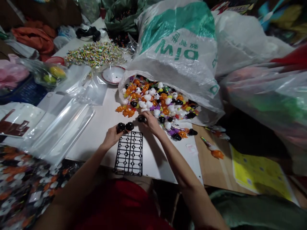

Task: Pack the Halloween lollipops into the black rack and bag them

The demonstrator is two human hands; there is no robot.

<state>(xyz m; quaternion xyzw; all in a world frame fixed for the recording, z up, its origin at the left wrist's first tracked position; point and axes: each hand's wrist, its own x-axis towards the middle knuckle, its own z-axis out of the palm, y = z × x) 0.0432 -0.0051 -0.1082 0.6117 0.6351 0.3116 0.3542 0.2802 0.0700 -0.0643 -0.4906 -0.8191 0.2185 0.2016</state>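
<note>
My left hand [112,136] is closed at the top left corner of a black plastic grid rack [130,153]. Two shiny black round-headed figures [125,126] sit side by side at its fingertips; how far they rest on the rack is unclear. My right hand [151,123] is closed on another black figure [141,118], just in front of the heap. That heap of small orange, white, black and purple Halloween figures [168,100] spills from the mouth of a white and green woven sack [177,64]. Several orange figures [126,110] lie at its left edge.
Clear plastic bags [74,127] lie on the white table at left. Behind them are a white bowl [112,75] and a pile of small colourful tubes [96,54]. At right are a loose orange-topped tube [217,154], yellow sheets [261,174] and a bulging plastic bag [268,95].
</note>
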